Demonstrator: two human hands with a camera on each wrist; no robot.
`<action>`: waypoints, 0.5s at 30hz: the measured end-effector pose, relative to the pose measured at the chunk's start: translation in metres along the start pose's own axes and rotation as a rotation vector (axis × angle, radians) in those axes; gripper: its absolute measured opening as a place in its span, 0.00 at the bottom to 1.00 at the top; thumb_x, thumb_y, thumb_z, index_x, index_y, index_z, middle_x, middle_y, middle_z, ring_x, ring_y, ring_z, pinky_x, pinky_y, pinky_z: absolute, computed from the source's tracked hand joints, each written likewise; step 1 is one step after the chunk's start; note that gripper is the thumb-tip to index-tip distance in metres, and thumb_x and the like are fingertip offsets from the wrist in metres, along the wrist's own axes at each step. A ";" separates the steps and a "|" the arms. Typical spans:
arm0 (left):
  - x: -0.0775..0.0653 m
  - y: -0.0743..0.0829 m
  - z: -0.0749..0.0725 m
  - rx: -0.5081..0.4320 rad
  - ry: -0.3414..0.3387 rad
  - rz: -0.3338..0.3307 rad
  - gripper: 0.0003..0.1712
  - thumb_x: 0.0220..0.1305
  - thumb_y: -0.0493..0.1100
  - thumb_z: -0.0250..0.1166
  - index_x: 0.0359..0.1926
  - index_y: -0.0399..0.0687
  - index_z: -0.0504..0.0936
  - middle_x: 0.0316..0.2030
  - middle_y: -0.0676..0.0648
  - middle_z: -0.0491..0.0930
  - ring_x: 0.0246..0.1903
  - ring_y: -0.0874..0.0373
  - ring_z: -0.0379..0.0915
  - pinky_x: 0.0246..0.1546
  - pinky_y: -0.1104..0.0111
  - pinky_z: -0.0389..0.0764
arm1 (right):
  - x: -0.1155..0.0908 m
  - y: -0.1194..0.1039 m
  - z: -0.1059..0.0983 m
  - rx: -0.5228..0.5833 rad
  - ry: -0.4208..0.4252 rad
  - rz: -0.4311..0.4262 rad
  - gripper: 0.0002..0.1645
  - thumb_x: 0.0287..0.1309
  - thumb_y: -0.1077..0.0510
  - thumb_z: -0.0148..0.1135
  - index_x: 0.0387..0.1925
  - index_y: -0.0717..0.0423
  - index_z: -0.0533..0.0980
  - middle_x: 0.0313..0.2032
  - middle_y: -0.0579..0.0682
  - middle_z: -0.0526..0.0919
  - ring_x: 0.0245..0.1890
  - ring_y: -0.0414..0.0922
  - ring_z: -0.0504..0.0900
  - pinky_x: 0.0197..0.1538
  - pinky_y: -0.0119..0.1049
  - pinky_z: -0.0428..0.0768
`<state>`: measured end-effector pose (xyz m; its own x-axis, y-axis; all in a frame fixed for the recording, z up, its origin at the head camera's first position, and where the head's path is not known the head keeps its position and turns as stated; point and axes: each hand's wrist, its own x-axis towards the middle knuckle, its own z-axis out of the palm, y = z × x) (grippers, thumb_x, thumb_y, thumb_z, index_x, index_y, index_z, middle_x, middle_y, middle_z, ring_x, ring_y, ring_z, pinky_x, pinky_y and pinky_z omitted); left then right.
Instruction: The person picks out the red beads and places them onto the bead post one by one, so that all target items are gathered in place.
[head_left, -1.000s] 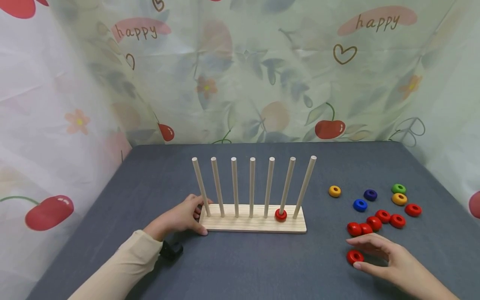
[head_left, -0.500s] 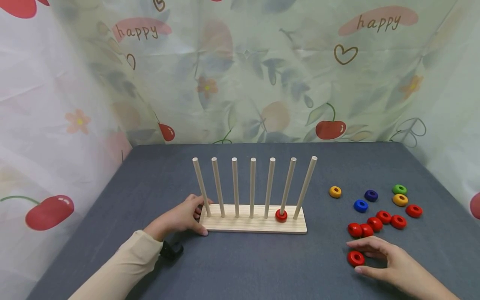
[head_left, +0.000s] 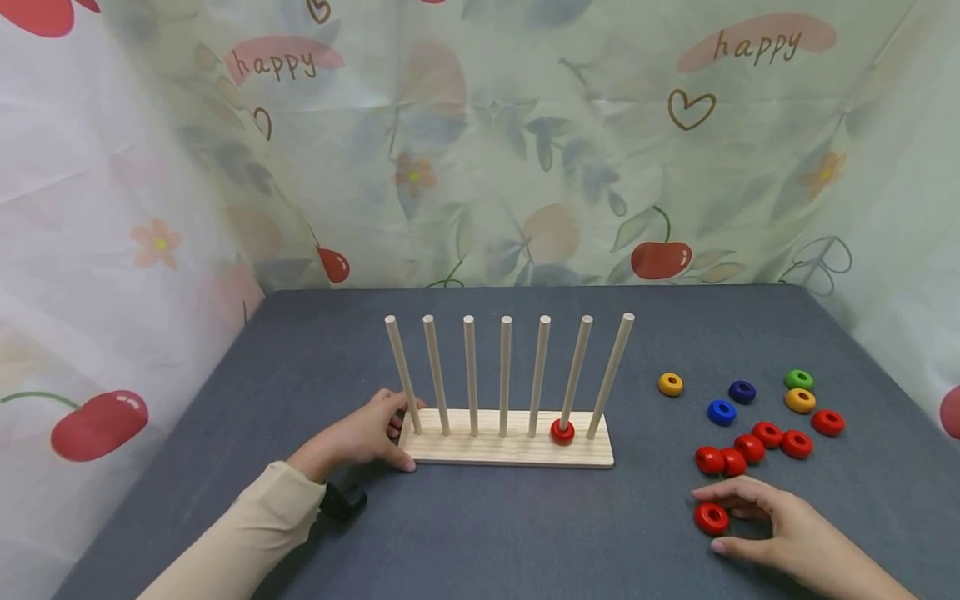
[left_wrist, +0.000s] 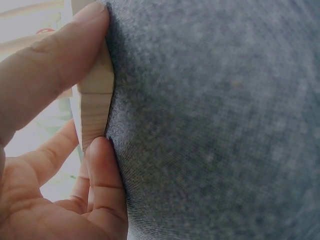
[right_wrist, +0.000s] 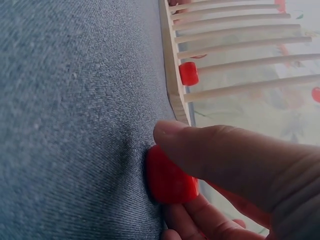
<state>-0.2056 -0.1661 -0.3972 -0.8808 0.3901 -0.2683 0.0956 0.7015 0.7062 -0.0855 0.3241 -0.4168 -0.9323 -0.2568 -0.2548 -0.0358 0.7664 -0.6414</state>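
Observation:
My left hand (head_left: 375, 433) grips the left end of a pale wooden peg board (head_left: 510, 450). In the left wrist view its thumb (left_wrist: 55, 65) lies along one edge of the board, with curled fingers at the end. Several upright pegs stand in a row on the board, and a red ring (head_left: 555, 437) sits at the foot of the second peg from the right. My right hand (head_left: 787, 521) rests low on the table, thumb and forefinger spread on either side of another red ring (head_left: 701, 525). In the head view a small gap shows between that ring and the thumb.
Beyond my right hand lie several red rings (head_left: 797, 443). Farther back are a blue ring (head_left: 716, 418), a dark purple ring (head_left: 742, 397), a green ring (head_left: 789, 383) and two yellow rings (head_left: 663, 389). A patterned cloth (head_left: 495, 192) hangs behind the dark table (head_left: 525, 533).
My right thumb has moved away from the red ring, toward the near edge, widening the spread of the hand. My left hand and the peg board stay put.

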 end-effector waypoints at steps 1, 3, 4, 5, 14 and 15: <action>0.000 0.000 0.000 -0.003 0.000 0.001 0.45 0.39 0.33 0.80 0.61 0.42 0.71 0.49 0.39 0.64 0.47 0.50 0.69 0.50 0.55 0.72 | 0.000 0.000 0.000 -0.001 0.001 -0.006 0.34 0.47 0.44 0.74 0.54 0.51 0.76 0.53 0.51 0.80 0.42 0.24 0.75 0.43 0.25 0.76; 0.000 0.000 0.000 -0.005 0.001 0.002 0.44 0.39 0.33 0.80 0.61 0.42 0.71 0.49 0.39 0.64 0.47 0.50 0.69 0.50 0.55 0.73 | 0.001 0.001 -0.001 0.001 -0.003 -0.013 0.33 0.47 0.44 0.74 0.54 0.51 0.76 0.52 0.51 0.80 0.42 0.23 0.75 0.43 0.25 0.76; 0.000 0.000 0.000 -0.006 0.000 0.001 0.44 0.39 0.33 0.80 0.61 0.42 0.71 0.49 0.39 0.64 0.47 0.50 0.69 0.50 0.55 0.73 | 0.001 0.001 -0.001 0.004 -0.007 -0.019 0.33 0.47 0.45 0.74 0.54 0.52 0.76 0.52 0.51 0.80 0.42 0.23 0.75 0.43 0.25 0.76; 0.000 0.000 0.000 -0.007 0.000 -0.001 0.44 0.39 0.33 0.80 0.61 0.42 0.71 0.49 0.39 0.64 0.47 0.49 0.69 0.50 0.55 0.73 | 0.001 0.001 -0.001 0.006 -0.011 -0.024 0.33 0.47 0.45 0.74 0.54 0.52 0.76 0.52 0.51 0.80 0.42 0.24 0.76 0.43 0.25 0.76; -0.001 0.001 0.000 -0.010 -0.005 -0.006 0.44 0.40 0.33 0.80 0.60 0.43 0.71 0.49 0.39 0.64 0.47 0.49 0.69 0.51 0.54 0.73 | 0.003 0.002 -0.002 0.029 -0.028 -0.057 0.28 0.50 0.47 0.72 0.52 0.52 0.78 0.49 0.49 0.82 0.41 0.24 0.75 0.42 0.25 0.77; -0.001 0.001 0.000 -0.009 -0.005 -0.005 0.44 0.40 0.33 0.80 0.61 0.43 0.71 0.49 0.39 0.64 0.47 0.49 0.69 0.51 0.54 0.73 | 0.003 0.002 -0.002 0.032 -0.027 -0.060 0.28 0.50 0.47 0.72 0.51 0.52 0.78 0.49 0.49 0.82 0.40 0.24 0.75 0.42 0.25 0.77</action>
<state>-0.2048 -0.1660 -0.3962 -0.8790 0.3893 -0.2753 0.0864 0.6979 0.7109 -0.0888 0.3261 -0.4170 -0.9187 -0.3181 -0.2343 -0.0796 0.7300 -0.6788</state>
